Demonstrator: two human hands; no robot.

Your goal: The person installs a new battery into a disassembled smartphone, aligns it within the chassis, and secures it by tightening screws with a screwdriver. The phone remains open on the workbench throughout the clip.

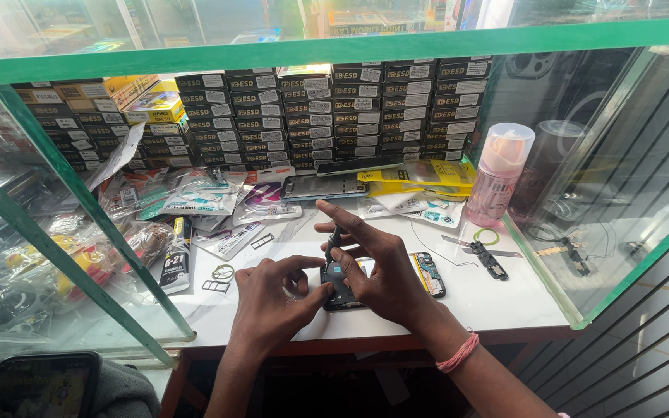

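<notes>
So the left hand [276, 298] is pinching the edge of a small black opened phone [340, 285] flat on the white worktop [497, 298], while the right hand [377, 267] grips a thin dark screwdriver [333, 241] upright over it. Pink plastic bottle [499, 174] stands well off to the right.

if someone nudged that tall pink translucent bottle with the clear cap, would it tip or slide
The tall pink translucent bottle would probably tip rather than slide: it stands upright, tall and narrow. It looks like light plastic, so a small push may be enough. The glass side wall close beside it might stop a fall to that side.
</notes>
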